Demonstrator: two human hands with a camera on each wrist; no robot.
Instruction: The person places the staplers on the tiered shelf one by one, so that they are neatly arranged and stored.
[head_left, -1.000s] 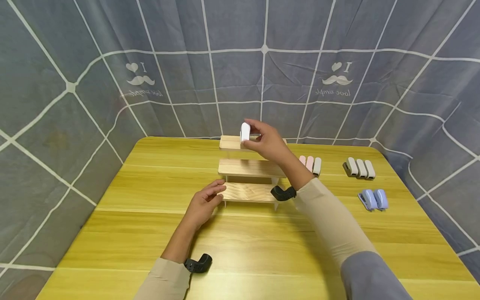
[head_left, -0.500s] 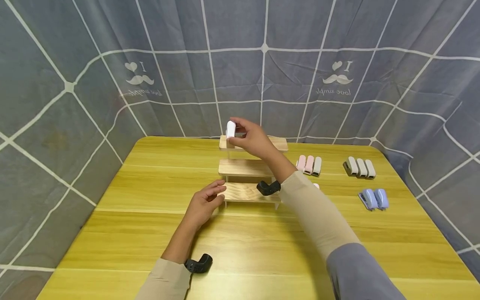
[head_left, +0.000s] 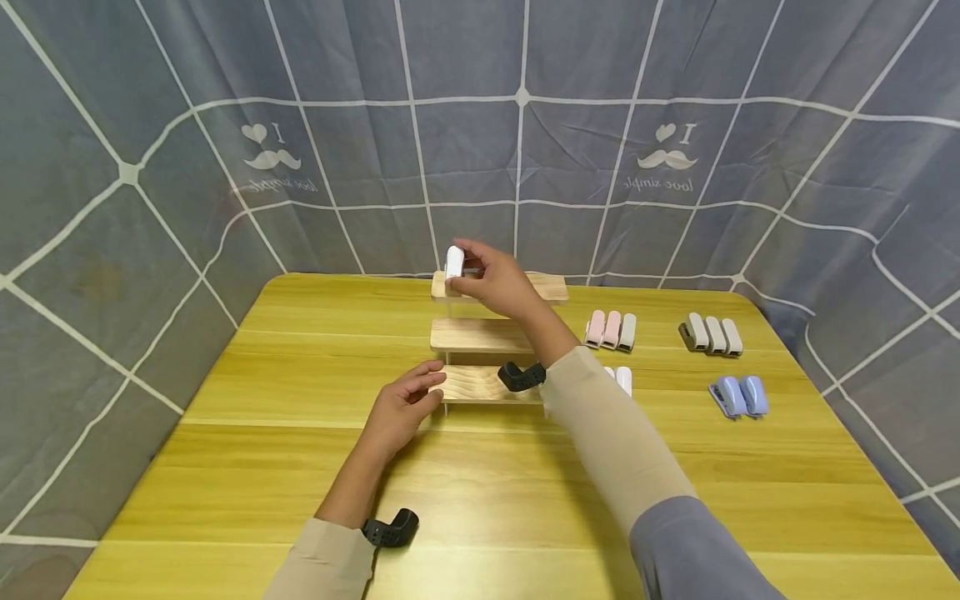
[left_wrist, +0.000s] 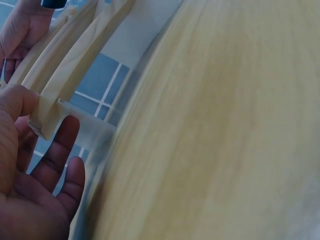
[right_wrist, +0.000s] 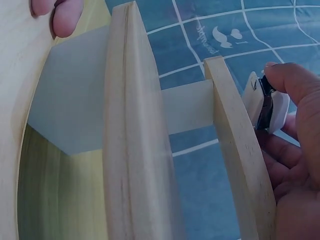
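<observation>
Pinched between thumb and fingertips of my right hand [head_left: 495,279] is a small white stapler [head_left: 454,262], at the left end of the top step. The right wrist view shows the stapler [right_wrist: 267,105] side-on, dark along its middle, right beside the top board. My left hand [head_left: 401,412] holds the left end of the bottom step of a three-step wooden stand [head_left: 468,385]. In the left wrist view, its thumb and fingers are around the end of that board [left_wrist: 55,107], with lower fingers near the clear support.
Right of the stand is a row of pink staplers [head_left: 604,329] with a whitish stapler [head_left: 627,332] at its end. White staplers [head_left: 623,380] lie nearer, partly behind the right sleeve. Farther right are grey-white staplers [head_left: 715,335] and two lavender staplers [head_left: 753,396]. A grey curtain hangs behind.
My right hand has carried the white stapler leftward along the top step to its left end, then slightly down. The left hand has stayed on the stand.
</observation>
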